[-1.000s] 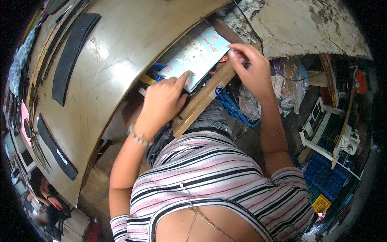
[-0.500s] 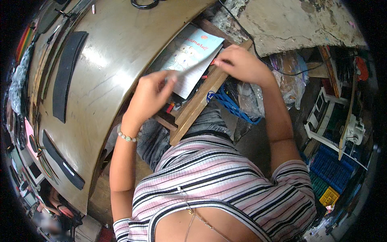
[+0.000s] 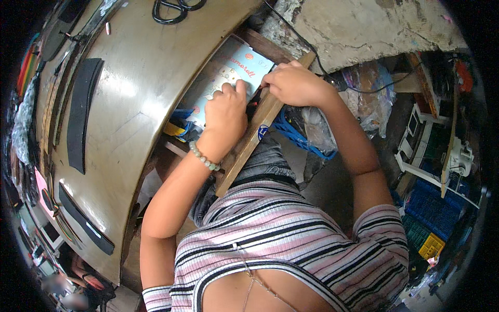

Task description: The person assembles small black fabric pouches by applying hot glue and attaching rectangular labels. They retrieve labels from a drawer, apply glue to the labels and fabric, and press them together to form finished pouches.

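A light-blue notebook (image 3: 243, 61) with a printed cover lies in an open wooden drawer (image 3: 227, 178) beneath the table. Over the lower part of its cover is my left hand (image 3: 226, 112), its fingers curled and covering part of the picture. Whether they pinch anything is hidden. My right hand (image 3: 300, 84) is closed at the notebook's right corner, above the drawer's front board. Its fingertips are tucked out of sight, so I cannot tell whether they grip the notebook or the board.
The metal-topped table (image 3: 140, 99) carries black strips (image 3: 84, 114) and black-handled scissors (image 3: 171, 11). A blue plastic basket (image 3: 299, 135) with clear bags stands beyond the drawer. A cable (image 3: 306, 49) hangs by the wall. Blue crates (image 3: 431, 213) stand at the right.
The notebook's lifted page or cover now lies flat. My left hand has moved right onto the cover. My right hand has shifted slightly left along the notebook's corner.
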Demonstrator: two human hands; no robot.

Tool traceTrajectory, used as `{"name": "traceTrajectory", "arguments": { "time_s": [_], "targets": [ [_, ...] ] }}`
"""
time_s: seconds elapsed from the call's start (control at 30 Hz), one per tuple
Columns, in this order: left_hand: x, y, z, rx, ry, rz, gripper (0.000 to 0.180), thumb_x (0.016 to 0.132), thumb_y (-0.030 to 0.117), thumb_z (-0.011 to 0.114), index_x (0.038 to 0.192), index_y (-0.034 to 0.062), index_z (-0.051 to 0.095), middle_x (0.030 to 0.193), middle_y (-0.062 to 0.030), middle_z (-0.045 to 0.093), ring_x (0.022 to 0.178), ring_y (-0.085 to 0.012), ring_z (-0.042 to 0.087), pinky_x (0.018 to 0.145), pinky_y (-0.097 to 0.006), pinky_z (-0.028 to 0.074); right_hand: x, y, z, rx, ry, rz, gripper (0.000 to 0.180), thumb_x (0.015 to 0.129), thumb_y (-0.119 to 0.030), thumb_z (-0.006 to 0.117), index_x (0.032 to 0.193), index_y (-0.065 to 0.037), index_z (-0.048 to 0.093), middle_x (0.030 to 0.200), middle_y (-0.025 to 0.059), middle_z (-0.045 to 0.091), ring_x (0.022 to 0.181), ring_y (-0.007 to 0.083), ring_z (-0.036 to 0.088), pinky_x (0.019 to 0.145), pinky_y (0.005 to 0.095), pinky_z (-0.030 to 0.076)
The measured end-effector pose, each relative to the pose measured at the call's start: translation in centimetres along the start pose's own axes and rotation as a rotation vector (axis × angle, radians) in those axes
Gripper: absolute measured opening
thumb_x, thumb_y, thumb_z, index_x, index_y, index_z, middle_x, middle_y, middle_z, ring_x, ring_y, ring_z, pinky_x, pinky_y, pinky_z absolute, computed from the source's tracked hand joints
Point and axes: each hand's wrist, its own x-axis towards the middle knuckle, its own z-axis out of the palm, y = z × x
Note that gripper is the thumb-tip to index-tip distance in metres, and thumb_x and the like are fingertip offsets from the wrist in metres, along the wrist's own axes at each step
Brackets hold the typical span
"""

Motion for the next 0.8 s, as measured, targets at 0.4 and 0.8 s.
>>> {"name": "traceTrajectory", "arguments": {
  "time_s": [0.4,0.8],
  "targets": [
    [-1.6,-8.5,-8.7,-0.323,0.469,0.012,0.022,0.088,0.019,0.071,0.100,0.0010,0.069,0.078,-0.0158,0.058,0.061,-0.0337,0.060,0.059,-0.040,0.049,1.3,1.5,-0.4,0.350,0.305,-0.223,0.029,0.096,-0.017,0.055,0.117,0.002,0.063,0.114,0.0187,0.066,0.105,0.0348,0.063,0.093,0.0401,0.050],
    [-6.4,-6.8,-7.7,-0.380,0.761,0.017,0.023,0.079,0.004,0.078,0.101,0.0013,0.073,0.063,-0.0055,0.043,0.052,-0.0136,0.043,0.048,-0.027,0.035,4.6,-7.6,2.2,0.089,0.245,0.140,0.035,0.080,-0.022,0.073,0.110,-0.003,0.066,0.122,0.0220,0.058,0.123,0.0457,0.050,0.092,0.0511,0.052]
  ]
}}
